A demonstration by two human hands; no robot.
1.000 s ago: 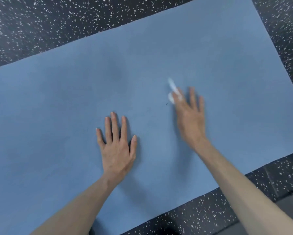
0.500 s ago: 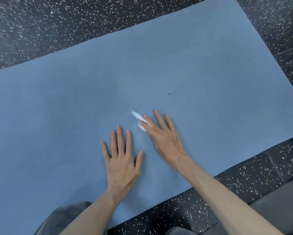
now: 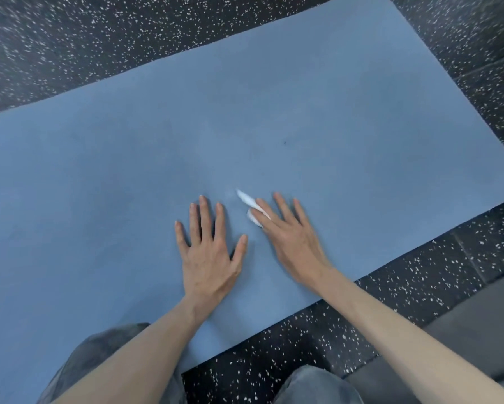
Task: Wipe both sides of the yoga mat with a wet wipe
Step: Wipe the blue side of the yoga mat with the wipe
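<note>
item one, the yoga mat (image 3: 274,118): blue, spread flat on the floor (image 3: 70,48), running diagonally across the head view from the lower left edge to the upper right. its near long edge and right short edge are both visible; the left end runs out of view. the floor is black with white speckles and shows beyond the far edge, to the right, and along the near edge.

item two, lower left: a knee in grey trousers (image 3: 99,357) sits over the near part of the mat.

item three, the left hand (image 3: 210,252): palm down, flat on the mat, fingers straight and slightly spread, thumb out to the right. it holds nothing.

item four, the wet wipe (image 3: 252,209): white, folded small, lying on the mat just right of the left hand's fingertips. one pointed end projects up and left past the fingers; the remainder is covered by the right hand.

item five, the right hand (image 3: 291,243): palm down, fingers extended and angled up and left, pressing the wipe against the mat under the index side. the fingers are straight, not curled around it. some blur affects this hand.

item six: a small dark speck (image 3: 285,143) on the mat surface, above and right of the right hand, well apart from it.

item seven, lower right: a second grey-trousered knee (image 3: 315,386) on the floor, and a plain grey surface (image 3: 478,330) beside it.
</note>
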